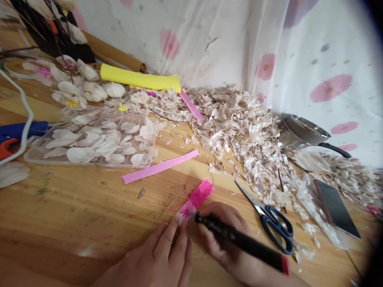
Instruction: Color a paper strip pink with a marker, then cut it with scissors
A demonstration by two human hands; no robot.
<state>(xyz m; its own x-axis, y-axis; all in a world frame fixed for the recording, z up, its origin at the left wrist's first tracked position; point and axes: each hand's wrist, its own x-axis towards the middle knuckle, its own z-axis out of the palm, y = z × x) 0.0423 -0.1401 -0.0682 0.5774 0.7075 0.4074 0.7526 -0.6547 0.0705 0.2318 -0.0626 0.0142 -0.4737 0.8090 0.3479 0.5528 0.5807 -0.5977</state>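
My right hand (224,229) is closed around a black marker pen (239,237) with a red end. Its tip touches a short strip (199,195) lying on the table, coloured bright pink over most of its length and paler at the near end. My left hand (161,253) lies flat with its fingers stretched out, and the fingertips press on the strip's near end. Just beyond lies a plain light-pink strip (160,166). To the right of my right hand rest scissors (277,227) with dark blue handles, blades slightly apart.
A clear plastic tray (89,162) of white petals stands at left, near a blue glue gun (24,129). Behind are a yellow roll (140,77) and white flowers (70,95). A heap of pale scraps (236,123), a metal pot (301,131) and a phone (338,207) occupy the right.
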